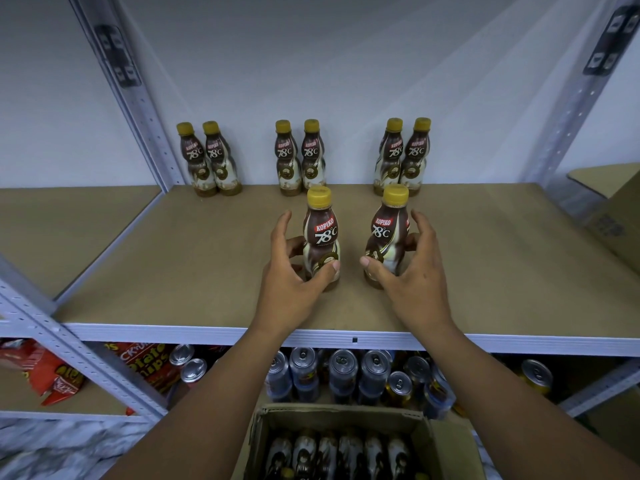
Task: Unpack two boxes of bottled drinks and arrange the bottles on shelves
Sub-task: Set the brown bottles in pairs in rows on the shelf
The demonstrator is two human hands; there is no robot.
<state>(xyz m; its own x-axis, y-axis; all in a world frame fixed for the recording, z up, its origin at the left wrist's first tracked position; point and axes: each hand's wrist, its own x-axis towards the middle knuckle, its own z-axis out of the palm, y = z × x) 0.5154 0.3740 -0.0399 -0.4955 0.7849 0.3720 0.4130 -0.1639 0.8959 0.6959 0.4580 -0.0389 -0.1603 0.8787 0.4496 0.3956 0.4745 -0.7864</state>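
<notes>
left hand (294, 271) wraps the lower body of the left bottle (321, 233): thumb on the front label, fingers curled behind, index finger lifted off the side. right hand (412, 268) mirrors it on the right bottle (387, 233), thumb at the base front, fingers round the back. whether the grips are firm or loosening can't be told.

both bottles are upright, yellow caps up, bases on the shelf (502, 271) around mid-depth, well apart from each other. long axis is vertical. each bottle sits straight ahead of its own hand, so neither arm has to cross.

six bottles in the back row (298, 157) stand as three touching pairs against the wall. the left bottle is just in front of the middle pair. the right bottle falls between the middle and right pairs, nearer the right one.

judgement: next move is a push or slide away from the body, toward the back row, and the right bottle needs to go a bit to the right to line up.

the open box (446, 441) below holds more bottles (346, 452), so the task looks early. cans (343, 372) are on the lower shelf.
</notes>
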